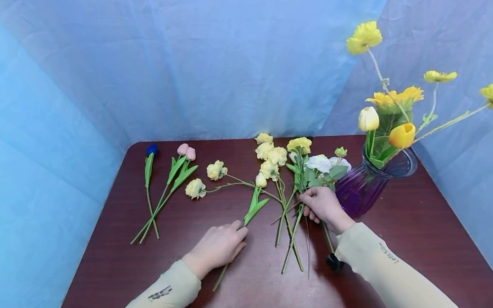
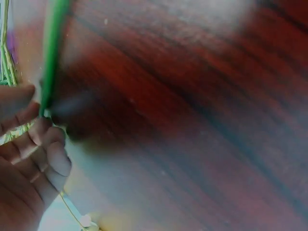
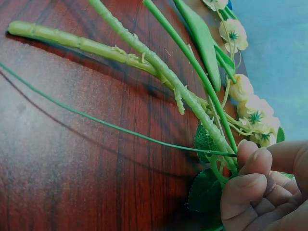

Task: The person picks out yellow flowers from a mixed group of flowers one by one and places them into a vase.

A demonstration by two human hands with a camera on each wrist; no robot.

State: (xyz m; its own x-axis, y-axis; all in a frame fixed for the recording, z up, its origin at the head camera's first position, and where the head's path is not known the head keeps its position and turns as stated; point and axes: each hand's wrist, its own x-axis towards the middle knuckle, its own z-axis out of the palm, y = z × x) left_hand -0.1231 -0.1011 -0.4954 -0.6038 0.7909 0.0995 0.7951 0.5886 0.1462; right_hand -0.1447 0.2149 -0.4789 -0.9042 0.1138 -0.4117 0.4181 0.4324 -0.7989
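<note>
My left hand (image 1: 219, 247) is low over the middle of the table, its fingers around the green stem of a cream tulip (image 1: 261, 180). In the left wrist view the fingertips pinch that green stem (image 2: 54, 53). My right hand (image 1: 324, 207) pinches a thin, wire-like green stem (image 3: 120, 129) between thumb and fingers; what tops it is hard to make out among the foliage. Beside that hand lie white flowers (image 1: 319, 163) with round leaves and a yellow flower (image 1: 299, 145). Thicker stems (image 3: 144, 50) cross beneath the fingers in the right wrist view.
A purple glass vase (image 1: 357, 193) holding yellow flowers and tulips stands tilted-looking at the right. Pale yellow flowers (image 1: 269, 169) lie mid-table. Pink tulips (image 1: 186, 152) and a blue tulip (image 1: 151, 150) lie left. A black object (image 1: 335, 262) sits by the right sleeve. Blue cloth (image 1: 226, 63) hangs behind.
</note>
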